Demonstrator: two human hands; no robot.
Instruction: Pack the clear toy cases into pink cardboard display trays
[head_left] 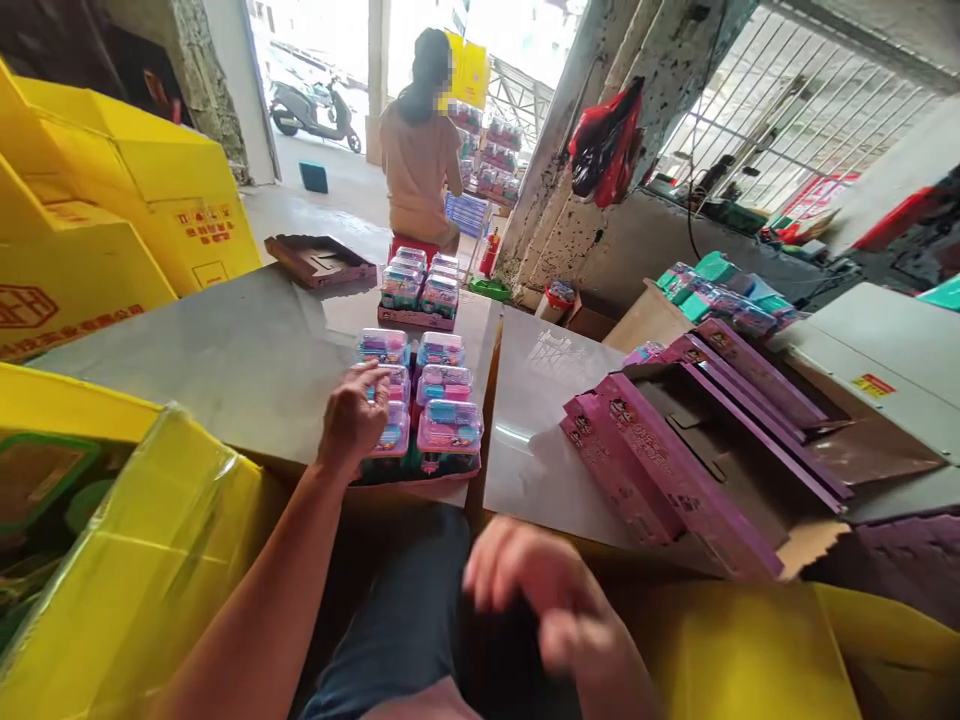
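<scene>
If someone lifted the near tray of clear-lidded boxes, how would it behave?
The near tray would probably flex, since its cardboard rim looks thin. The boxes stand above that rim and might shift if tilted; their shiny lids look slippery.

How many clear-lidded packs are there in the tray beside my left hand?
6 packs: in the tray, three down the left column, three down the right. The left hand partly covers the left column; others may be hidden underneath.
</scene>
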